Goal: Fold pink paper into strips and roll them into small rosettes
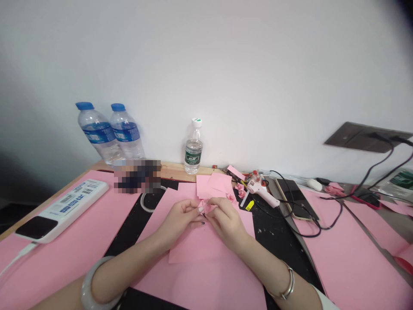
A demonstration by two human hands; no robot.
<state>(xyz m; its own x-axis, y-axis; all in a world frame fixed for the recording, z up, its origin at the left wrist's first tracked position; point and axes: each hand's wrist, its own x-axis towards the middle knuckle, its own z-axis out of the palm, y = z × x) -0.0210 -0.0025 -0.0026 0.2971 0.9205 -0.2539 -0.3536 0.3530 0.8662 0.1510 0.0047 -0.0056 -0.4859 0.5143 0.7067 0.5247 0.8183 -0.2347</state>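
The left hand (pixel 180 218) and right hand (pixel 229 221), fingertips drawn together, pinch a seemingly unfinished pink paper piece (pixel 203 206), while paper roses (pixel 241 193) (already shaped) lie just beyond the right.

We look from the person's head, forward and down over the pale wooden worktop (pixel 172 171) to its far edge, near above the central pink paper sheet (pixel 206 282), the smooth white wall (pixel 238 73) filling our upper half.
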